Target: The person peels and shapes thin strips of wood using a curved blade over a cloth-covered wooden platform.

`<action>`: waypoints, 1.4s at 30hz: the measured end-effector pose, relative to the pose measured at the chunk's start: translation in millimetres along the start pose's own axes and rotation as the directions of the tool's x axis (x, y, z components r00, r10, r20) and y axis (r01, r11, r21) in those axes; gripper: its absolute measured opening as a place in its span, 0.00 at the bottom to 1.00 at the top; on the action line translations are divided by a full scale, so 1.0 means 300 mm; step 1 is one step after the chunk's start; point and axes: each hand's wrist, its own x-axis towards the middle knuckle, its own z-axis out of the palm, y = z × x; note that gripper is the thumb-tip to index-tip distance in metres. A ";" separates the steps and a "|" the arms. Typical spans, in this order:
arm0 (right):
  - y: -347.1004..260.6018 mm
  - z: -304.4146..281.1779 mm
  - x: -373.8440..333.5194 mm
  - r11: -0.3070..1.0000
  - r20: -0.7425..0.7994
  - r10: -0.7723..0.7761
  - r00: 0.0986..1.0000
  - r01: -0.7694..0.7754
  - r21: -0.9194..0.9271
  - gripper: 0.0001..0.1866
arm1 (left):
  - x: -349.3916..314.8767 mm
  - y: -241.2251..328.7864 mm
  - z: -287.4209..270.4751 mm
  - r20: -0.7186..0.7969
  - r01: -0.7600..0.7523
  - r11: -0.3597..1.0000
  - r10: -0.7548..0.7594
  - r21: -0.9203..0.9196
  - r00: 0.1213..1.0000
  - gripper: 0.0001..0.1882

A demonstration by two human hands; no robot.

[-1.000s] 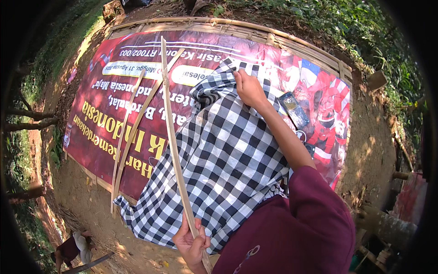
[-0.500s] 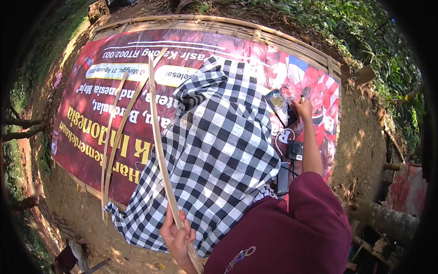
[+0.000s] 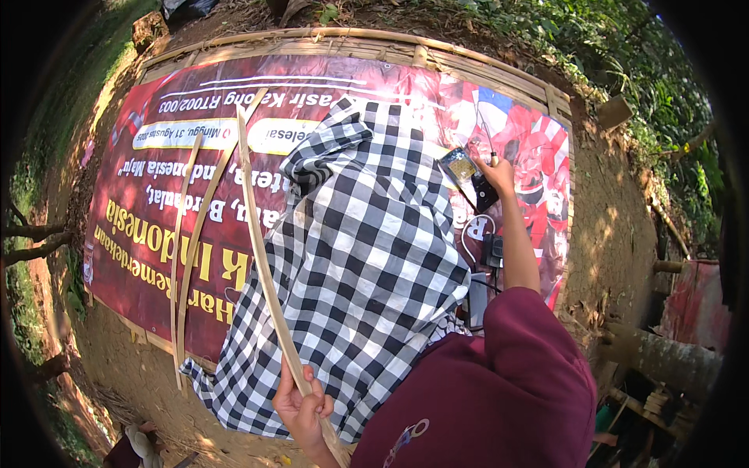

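Observation:
My left hand [image 3: 303, 402] is closed around the lower part of a long, pale bamboo strip [image 3: 260, 210], which slants up over the checked cloth to the banner. A black-and-white checked cloth [image 3: 370, 257] lies spread in front of me. At the right, my right hand [image 3: 498, 175] is closed on the dark handle of a slim tool [image 3: 487, 134], whose thin shaft points away from me; its exact kind is unclear. Right beside that hand lies a phone-like device [image 3: 462, 167] with a picture on its face, next to a black flat object [image 3: 485, 195].
A red printed banner [image 3: 148, 187] covers a bamboo platform [image 3: 312, 35]. Two more bamboo strips [image 3: 204, 204] lie on its left part. A black box [image 3: 492, 251] with a white cable sits near my right forearm. Part of another person [image 3: 136, 446] shows at lower left.
My right hand and the slim tool have shifted slightly left, and the tool's shaft now tilts left. The view has moved a little. My left hand keeps its grip on the strip.

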 end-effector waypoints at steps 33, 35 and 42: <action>-0.923 0.026 -1.179 0.490 0.294 -0.839 0.457 0.402 0.773 0.20 | 0.037 -0.131 -0.199 0.152 0.145 0.955 -0.108 -0.257 0.982 0.07; -0.924 0.032 -1.200 0.568 0.429 -0.792 0.434 0.269 0.777 0.22 | 0.028 -0.160 -0.204 0.111 0.128 0.977 -0.110 -0.172 0.988 0.07; -0.903 0.100 -1.267 0.735 0.582 -0.656 0.480 0.235 0.636 0.26 | -0.060 -0.244 -0.198 0.193 0.115 0.939 -0.185 0.324 0.964 0.07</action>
